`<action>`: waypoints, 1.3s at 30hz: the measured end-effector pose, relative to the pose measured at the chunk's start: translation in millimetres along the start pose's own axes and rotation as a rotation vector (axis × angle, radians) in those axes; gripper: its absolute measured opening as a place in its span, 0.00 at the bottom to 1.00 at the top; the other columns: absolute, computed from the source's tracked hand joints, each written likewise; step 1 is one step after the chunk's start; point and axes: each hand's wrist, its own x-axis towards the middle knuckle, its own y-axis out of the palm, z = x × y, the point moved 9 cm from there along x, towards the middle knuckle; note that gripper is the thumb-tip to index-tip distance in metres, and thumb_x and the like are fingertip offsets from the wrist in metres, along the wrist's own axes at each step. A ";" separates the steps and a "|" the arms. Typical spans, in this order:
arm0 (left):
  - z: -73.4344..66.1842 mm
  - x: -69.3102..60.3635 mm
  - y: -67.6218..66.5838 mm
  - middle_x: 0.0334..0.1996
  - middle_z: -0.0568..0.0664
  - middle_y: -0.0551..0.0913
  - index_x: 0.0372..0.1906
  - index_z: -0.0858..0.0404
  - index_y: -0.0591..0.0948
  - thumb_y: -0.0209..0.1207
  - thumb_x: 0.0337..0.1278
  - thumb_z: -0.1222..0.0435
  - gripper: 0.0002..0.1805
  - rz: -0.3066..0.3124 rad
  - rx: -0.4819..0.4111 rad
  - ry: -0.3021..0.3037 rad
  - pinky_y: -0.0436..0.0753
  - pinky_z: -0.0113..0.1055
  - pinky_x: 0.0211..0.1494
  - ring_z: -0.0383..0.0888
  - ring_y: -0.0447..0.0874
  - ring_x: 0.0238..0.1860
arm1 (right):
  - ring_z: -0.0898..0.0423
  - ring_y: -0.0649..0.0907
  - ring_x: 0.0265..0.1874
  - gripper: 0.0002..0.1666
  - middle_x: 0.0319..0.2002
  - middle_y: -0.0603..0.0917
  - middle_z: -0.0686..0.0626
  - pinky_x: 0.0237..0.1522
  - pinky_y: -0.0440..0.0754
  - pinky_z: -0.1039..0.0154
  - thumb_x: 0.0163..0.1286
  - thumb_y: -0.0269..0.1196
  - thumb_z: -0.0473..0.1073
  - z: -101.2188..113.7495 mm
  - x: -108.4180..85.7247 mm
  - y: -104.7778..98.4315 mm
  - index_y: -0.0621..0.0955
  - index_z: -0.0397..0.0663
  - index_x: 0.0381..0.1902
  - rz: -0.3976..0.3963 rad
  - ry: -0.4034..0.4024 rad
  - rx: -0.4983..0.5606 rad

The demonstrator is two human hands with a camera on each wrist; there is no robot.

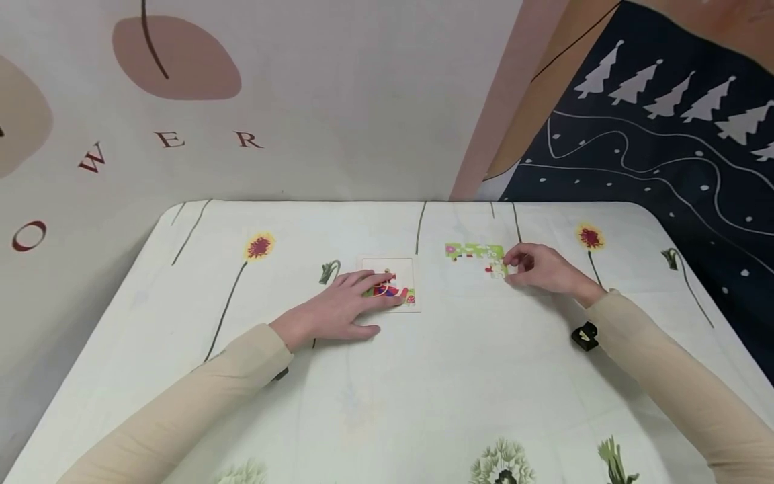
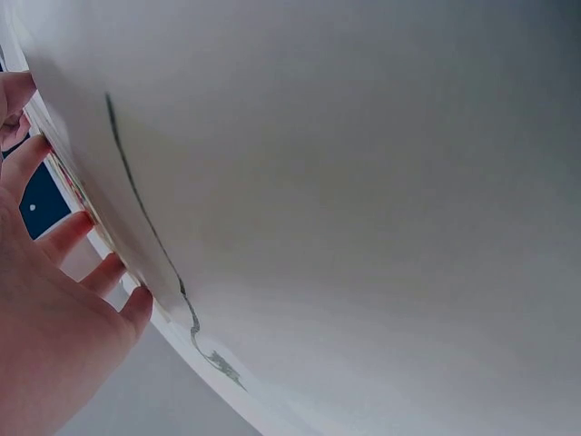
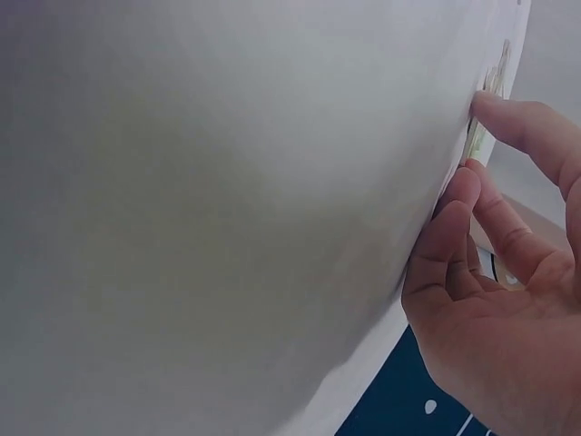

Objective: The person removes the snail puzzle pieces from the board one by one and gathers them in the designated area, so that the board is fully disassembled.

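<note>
My left hand (image 1: 338, 306) lies with spread, fairly straight fingers over a square puzzle board (image 1: 408, 267). Colourful puzzle pieces (image 1: 410, 296) fill the lower part of that board, partly covered by the fingers. In the left wrist view, the fingertips (image 2: 83, 221) rest along the board's edge. To the right of the board, the right hand (image 1: 547, 269) pinches a green and white puzzle piece (image 1: 497, 270) between thumb and index finger, low against the table. That piece adjoins a strip of green puzzle pieces (image 1: 474, 251). In the right wrist view, the thumb (image 3: 517, 127) partly hides the pieces.
A white cloth with printed flowers (image 1: 260, 247) covers the table (image 1: 387, 390). Behind it stands a pale wall (image 1: 351, 134) with printed letters. A dark blue panel with white trees (image 1: 641, 154) hangs at the right. A small black object (image 1: 584, 336) sits under the right cuff.
</note>
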 end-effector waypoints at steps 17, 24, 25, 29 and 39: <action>1.6 -1.1 1.2 0.74 0.52 0.55 0.71 0.43 0.67 0.56 0.63 0.52 0.31 0.011 0.007 -0.006 0.57 0.59 0.66 0.59 0.53 0.70 | 0.50 0.77 0.35 0.14 0.38 0.79 0.42 0.35 0.74 0.66 0.60 0.68 0.33 27.0 9.6 0.8 0.79 0.36 0.44 -0.064 -0.100 0.031; 0.9 -2.1 0.9 0.73 0.56 0.55 0.72 0.42 0.65 0.55 0.64 0.51 0.31 0.021 0.024 -0.009 0.57 0.59 0.66 0.60 0.52 0.70 | 0.50 0.77 0.35 0.12 0.38 0.79 0.42 0.37 0.75 0.65 0.61 0.67 0.33 49.7 20.9 14.9 0.80 0.37 0.43 -0.057 -0.172 0.079; 1.1 -2.4 1.3 0.73 0.56 0.55 0.72 0.41 0.65 0.55 0.64 0.51 0.31 0.026 0.026 -0.016 0.57 0.58 0.66 0.60 0.53 0.70 | 0.50 0.77 0.34 0.11 0.37 0.79 0.42 0.37 0.75 0.65 0.61 0.67 0.33 52.5 22.9 16.9 0.80 0.36 0.42 -0.055 -0.182 0.091; 0.8 -3.8 2.2 0.72 0.57 0.55 0.72 0.40 0.64 0.54 0.65 0.50 0.31 0.039 0.027 -0.032 0.57 0.57 0.67 0.60 0.54 0.70 | 0.51 0.78 0.33 0.11 0.35 0.79 0.42 0.38 0.76 0.65 0.61 0.67 0.33 63.8 29.4 23.5 0.80 0.36 0.41 -0.050 -0.209 0.124; -2.4 -8.0 3.7 0.72 0.59 0.54 0.73 0.41 0.62 0.52 0.67 0.51 0.31 0.038 0.049 -0.065 0.58 0.57 0.66 0.58 0.53 0.70 | 0.51 0.78 0.34 0.12 0.37 0.81 0.43 0.39 0.76 0.61 0.60 0.67 0.32 86.9 38.4 42.4 0.81 0.36 0.42 0.001 -0.244 0.135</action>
